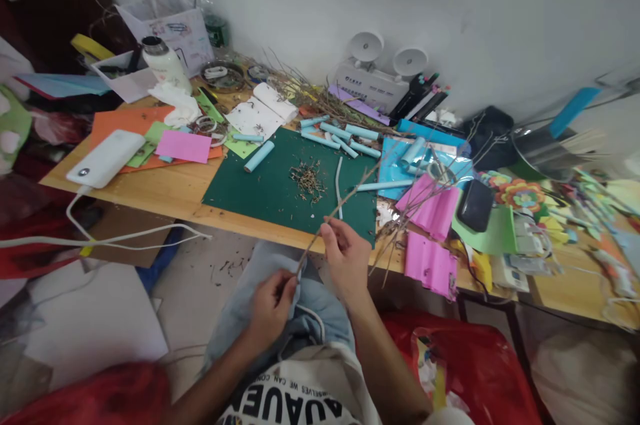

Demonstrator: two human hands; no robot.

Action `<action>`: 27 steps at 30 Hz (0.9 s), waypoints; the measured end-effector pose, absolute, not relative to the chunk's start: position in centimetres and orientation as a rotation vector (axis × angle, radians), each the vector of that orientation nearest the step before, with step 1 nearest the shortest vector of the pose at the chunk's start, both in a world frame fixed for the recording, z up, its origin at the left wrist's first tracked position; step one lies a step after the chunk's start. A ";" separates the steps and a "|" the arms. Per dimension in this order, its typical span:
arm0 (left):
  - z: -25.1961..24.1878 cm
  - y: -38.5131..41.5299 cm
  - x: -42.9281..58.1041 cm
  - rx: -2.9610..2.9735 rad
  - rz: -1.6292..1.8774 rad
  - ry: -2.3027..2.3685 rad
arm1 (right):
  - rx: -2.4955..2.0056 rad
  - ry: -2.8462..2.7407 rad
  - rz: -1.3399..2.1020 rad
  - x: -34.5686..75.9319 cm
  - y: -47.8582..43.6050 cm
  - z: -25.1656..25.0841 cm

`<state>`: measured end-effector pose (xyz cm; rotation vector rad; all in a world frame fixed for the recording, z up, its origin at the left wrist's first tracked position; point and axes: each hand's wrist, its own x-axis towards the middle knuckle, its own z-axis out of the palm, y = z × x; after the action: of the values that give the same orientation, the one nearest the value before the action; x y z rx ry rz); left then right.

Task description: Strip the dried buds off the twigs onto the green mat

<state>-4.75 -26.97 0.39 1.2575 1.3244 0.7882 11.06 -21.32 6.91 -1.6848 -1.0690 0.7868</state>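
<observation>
A thin brown branch (361,179) with several side twigs slants up and right across the table's front edge. My left hand (273,301) pinches its lower end above my lap. Higher up the stem, my right hand (345,251) is closed on it between thumb and fingers. Beyond the hands lies a dark green mat (240,181) with a heap of small broken twig bits (307,181) on it. A pale thin strip (339,185) and a light blue paper tube (259,156) also rest on the mat.
Several blue paper tubes (343,138) and a pile of dry branches (320,101) lie at the back. Left are a white power bank (105,158) and a bottle (167,65). Pink paper (430,261) and a black phone-like object (475,205) lie right. Red bags (465,358) stand below.
</observation>
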 end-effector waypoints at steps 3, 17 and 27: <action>1.3 -25.0 -1.4 1.481 0.748 1.167 | -1.707 -0.918 0.660 12.1 -21.9 7.4; 3.2 -16.4 -3.3 1.897 0.839 1.294 | -2.506 -1.050 -0.027 30.4 -18.8 6.0; 2.7 -10.2 -6.2 2.067 0.846 1.633 | -2.509 -1.021 -0.147 30.8 -18.3 5.2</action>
<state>-6.22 -10.16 2.68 2.0674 1.6330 0.8460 30.83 -18.27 5.23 -2.5094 -1.0205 -0.1472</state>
